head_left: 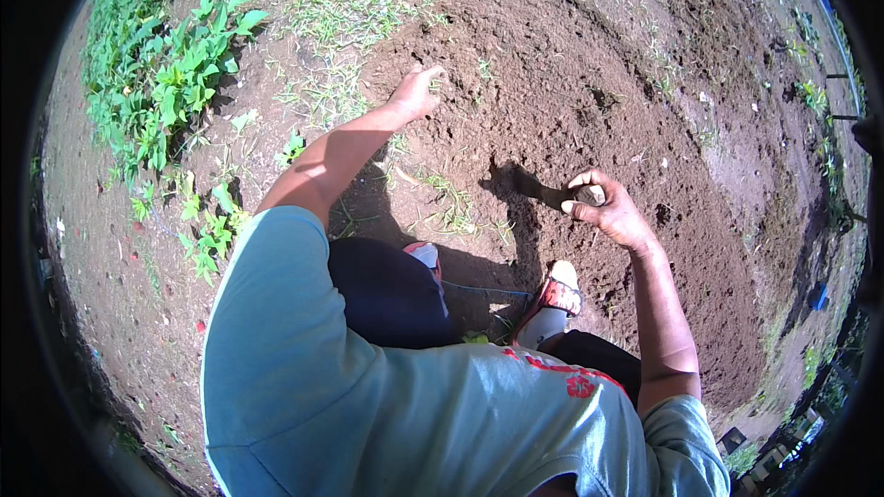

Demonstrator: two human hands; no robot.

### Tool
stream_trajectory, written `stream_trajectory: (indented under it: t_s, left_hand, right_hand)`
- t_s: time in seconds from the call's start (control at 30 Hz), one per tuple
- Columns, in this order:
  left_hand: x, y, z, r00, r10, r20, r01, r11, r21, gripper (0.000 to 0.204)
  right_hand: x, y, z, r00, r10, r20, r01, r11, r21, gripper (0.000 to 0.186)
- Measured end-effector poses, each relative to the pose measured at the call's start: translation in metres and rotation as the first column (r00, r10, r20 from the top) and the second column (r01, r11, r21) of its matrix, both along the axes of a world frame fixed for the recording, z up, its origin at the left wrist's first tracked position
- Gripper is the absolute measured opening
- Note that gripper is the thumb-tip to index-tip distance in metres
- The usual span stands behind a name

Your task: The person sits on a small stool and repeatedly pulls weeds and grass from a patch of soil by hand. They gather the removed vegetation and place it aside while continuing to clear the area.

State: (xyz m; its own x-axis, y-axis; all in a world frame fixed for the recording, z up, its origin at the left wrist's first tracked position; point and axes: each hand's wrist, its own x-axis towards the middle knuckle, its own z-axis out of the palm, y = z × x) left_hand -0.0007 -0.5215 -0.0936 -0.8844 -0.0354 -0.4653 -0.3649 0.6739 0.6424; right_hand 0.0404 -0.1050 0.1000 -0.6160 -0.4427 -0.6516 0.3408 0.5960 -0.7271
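Observation:
My left hand (416, 90) reaches to the upper middle of the view, low over brown loosened soil (571, 64) beside sparse grass. Its fingers are bent toward the soil, and what they hold, if anything, is too small to make out. My right hand (603, 213) is closed around an object with a rounded greyish end (589, 194), right of centre. A dark band runs left from that hand; I cannot tell whether it is part of the object or shadow. My sandalled feet (557, 287) are below, at the near side of the dug soil.
Leafy green plants (170, 64) grow at the upper left, with smaller ones (216, 230) lower down. A thin blue cord (483, 291) crosses between my feet. Along the right rim are a small blue object (818, 295) and a row of short dark stakes with plants.

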Motion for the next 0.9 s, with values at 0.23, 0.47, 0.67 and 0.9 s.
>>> stream_trajectory:
  t_s: [0.23, 0.47, 0.67, 0.9]
  left_hand:
    - [-0.03, 0.047, 0.085, 0.985, 0.09, -0.15, -0.058, 0.978, 0.201, 0.077]
    - [-0.066, 0.068, 0.155, 0.986, -0.143, -0.09, 0.153, 0.981, 0.116, 0.102]
    - [-0.07, 0.095, 0.133, 0.844, -0.486, -0.227, 0.489, 0.871, -0.044, 0.105]
    - [-0.079, 0.125, 0.136, 0.906, -0.391, -0.16, 0.364, 0.915, -0.171, 0.07]
  right_hand:
    - [-0.002, 0.008, 0.02, 0.982, 0.173, -0.072, -0.144, 0.943, 0.302, 0.033]
    - [0.005, -0.039, 0.035, 0.912, 0.401, -0.084, -0.325, 0.834, 0.446, 0.037]
    - [0.007, -0.062, 0.031, 0.859, 0.509, -0.048, -0.41, 0.741, 0.531, 0.037]
    - [0.01, -0.052, 0.021, 0.884, 0.451, -0.123, -0.335, 0.795, 0.506, 0.032]
